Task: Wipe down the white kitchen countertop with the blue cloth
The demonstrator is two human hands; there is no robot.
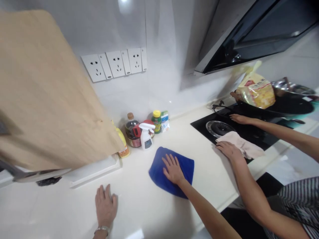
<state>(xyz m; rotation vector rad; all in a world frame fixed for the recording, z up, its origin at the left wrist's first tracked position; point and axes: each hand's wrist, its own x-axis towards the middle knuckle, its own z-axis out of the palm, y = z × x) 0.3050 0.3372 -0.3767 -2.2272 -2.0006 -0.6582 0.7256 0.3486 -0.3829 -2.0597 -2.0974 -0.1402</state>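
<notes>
Cloth [185,167], deep blue, on the pale surface [134,202], partly hidden under the right hand [172,168]; out of sight, both palms; cut off by the lower edge, left forearm [99,235] just past the wristband [102,228]; with hands well apart, right one splayed flat on the cloth, left hand [106,204] palm down and unclenched, thumb out sideways

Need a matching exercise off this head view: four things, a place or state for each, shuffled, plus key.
Things
1. Pink cloth
2. Left hand
3. Blue cloth
4. White spray bottle

Place or state
A. Spread out under the right hand
B. Upright beside a dark bottle with a brown cap
C. Partly on the black cooktop, with a co-worker's hand on it
D. Palm down at the white counter, holding nothing

Pairs: 1-C, 2-D, 3-A, 4-B
</notes>
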